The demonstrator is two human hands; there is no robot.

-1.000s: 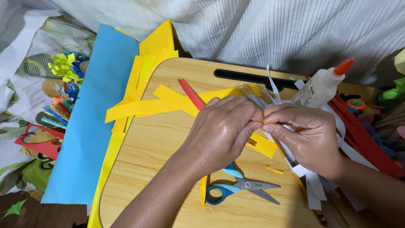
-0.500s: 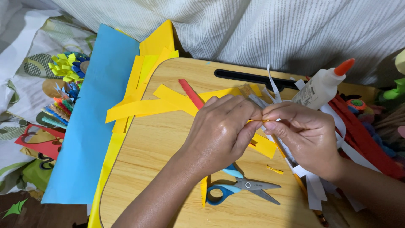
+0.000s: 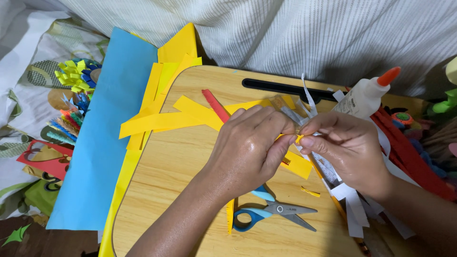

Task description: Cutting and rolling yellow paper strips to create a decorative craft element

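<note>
Yellow strip — pinched, 2 hands meeting

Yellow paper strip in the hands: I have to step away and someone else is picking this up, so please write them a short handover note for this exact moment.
Left hand: fingers closed on a small yellow strip, over the wooden board.
Right hand: pinching the same strip from the other side, fingertips meeting the left's.
Nearby: scissors lie closed on the board below the hands; glue bottle lies behind the right hand, cap on; more yellow strips, a red strip and white strips around.
Done: paper is cut into strips.
Left: the piece is in work, and how far along is hidden by the fingers.
</note>
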